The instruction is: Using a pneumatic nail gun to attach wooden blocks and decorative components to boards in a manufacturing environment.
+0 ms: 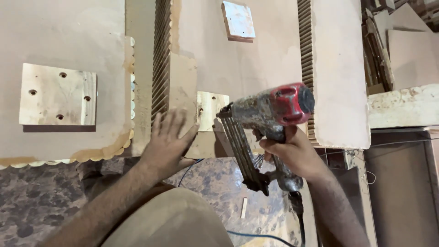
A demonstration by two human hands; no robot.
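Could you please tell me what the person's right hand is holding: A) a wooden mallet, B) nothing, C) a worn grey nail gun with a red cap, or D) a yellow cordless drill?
C: the right hand grips the handle of the worn grey nail gun with a red cap, while the left hand lies flat on the upright brown wooden block.

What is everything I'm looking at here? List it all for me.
Nail gun: one, grey with a red cap, centre right, held in the right hand.
Hose: one, blue, bottom, running from the gun's handle.
Slotted boards: two stacks, tan, standing on edge, centre and right.
Small plywood block: one, pale, centre, beside the gun's nose.
Drilled plywood square: one, pale, four holes, left.
Whitish square: one, top centre.
Scalloped-edge panel: one, tan, left.
Marbled floor: dark brown, bottom.
Left hand: flat against a board.
Right hand: gripping the gun.
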